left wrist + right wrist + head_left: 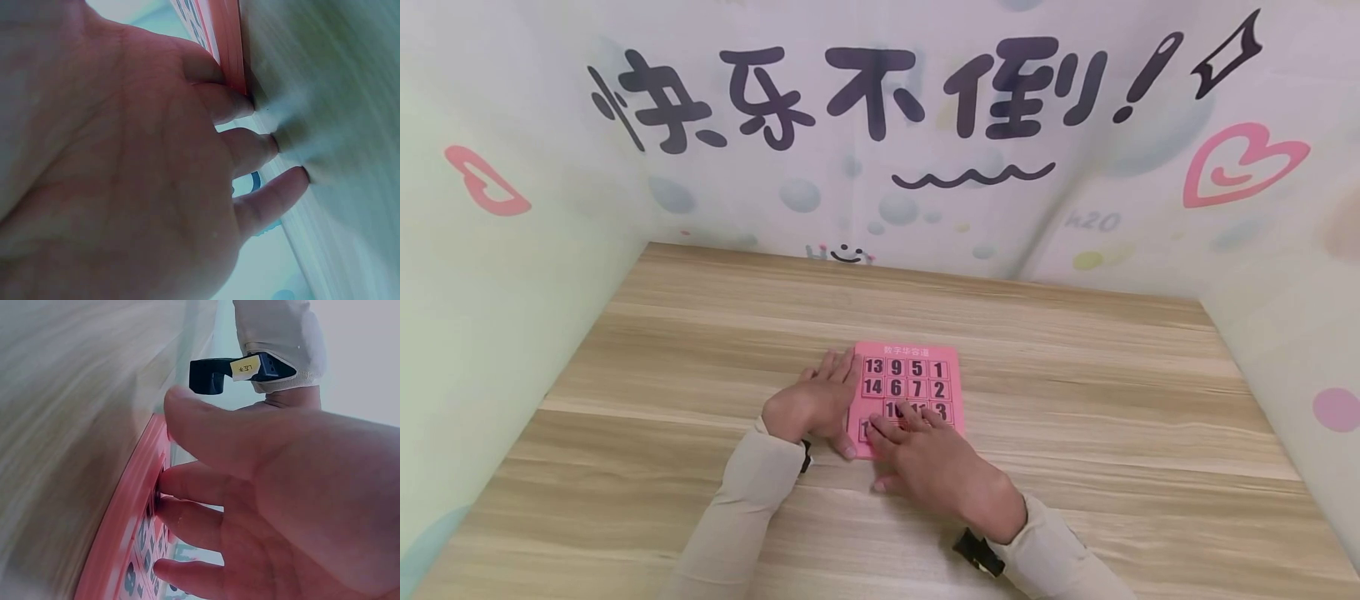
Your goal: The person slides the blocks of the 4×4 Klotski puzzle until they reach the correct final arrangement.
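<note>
A pink number sliding puzzle [945, 354] lies flat on the wooden table. Its top row reads 13, 9, 5, 1, and the second row 14, 6, 7, 2. A gap shows at the left of the third row; 3 ends that row. My left hand [820, 404] rests along the board's left side, fingers extended onto the table and thumb by the lower left corner. From the lower right, my right hand [936, 462] reaches over the board, its fingertips [167, 509] touching tiles in the lower rows. Most of the bottom row is hidden beneath it.
The wood-grain table [1075, 375] extends around the board. Behind it stands a pale printed backdrop [760, 208] with black lettering, and similar walls rise at left and right. A black wrist strap [979, 552] sits under the right sleeve.
</note>
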A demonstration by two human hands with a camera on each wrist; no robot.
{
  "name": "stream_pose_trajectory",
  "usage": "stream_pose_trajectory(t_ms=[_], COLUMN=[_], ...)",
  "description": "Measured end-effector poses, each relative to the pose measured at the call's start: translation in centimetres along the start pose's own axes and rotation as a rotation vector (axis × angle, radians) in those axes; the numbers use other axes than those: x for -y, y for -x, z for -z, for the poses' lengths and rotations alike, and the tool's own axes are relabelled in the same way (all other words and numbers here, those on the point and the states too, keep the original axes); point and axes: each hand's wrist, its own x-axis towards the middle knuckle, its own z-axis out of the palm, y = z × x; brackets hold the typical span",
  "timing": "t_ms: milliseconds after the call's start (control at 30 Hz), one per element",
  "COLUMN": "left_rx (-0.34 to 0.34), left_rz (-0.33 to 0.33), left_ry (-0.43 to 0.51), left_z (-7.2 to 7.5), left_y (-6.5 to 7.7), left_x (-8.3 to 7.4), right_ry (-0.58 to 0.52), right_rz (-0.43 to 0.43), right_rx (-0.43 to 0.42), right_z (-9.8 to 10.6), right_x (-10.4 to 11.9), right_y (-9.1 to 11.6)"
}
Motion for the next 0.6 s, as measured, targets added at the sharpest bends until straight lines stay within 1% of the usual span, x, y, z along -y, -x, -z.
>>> stream_pose_trajectory(t_ms=[367,600], left_rx=[0.005,0.007], left_rz=[0.006,0.003], left_ry=[0.015,0.021], left_z=[0.00,-0.06], left_y=[0.01,-0.20], left_x=[0.02,0.03], right_ry=[0.007,-0.029], right_rz=[0.005,0.002], right_rx=[-0.017,0.005], right_z=[-0.02,0.35], right_x=[0.20,-0.08], right_y=[0.16,0.29])
